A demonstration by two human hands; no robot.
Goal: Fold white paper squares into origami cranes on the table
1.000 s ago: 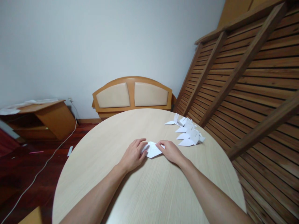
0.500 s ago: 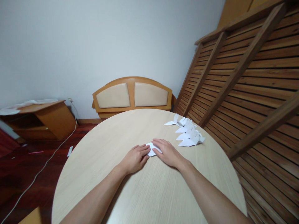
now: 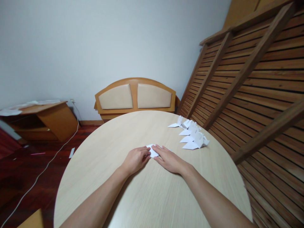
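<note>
A small folded white paper (image 3: 153, 152) lies on the round pale wooden table, partly covered by my fingers. My left hand (image 3: 136, 160) is at its left edge, with fingers curled and closed on that edge. My right hand (image 3: 168, 159) rests over the paper's right part, fingers stretched out and lying flat. To the right of my right hand, several folded white paper cranes (image 3: 192, 145) sit close together in an overlapping row near the table's right edge.
The round table (image 3: 152, 196) fills the lower middle. A slatted wooden frame (image 3: 251, 91) leans along the right side. Behind the table is a padded headboard (image 3: 135, 95). At left stand a wooden cabinet (image 3: 57, 120) and a white cable (image 3: 47, 167) on the dark red floor.
My left fingers have curled in at the paper's left edge. My right hand has flattened and shifted slightly left over the paper. The cranes have stayed in place.
</note>
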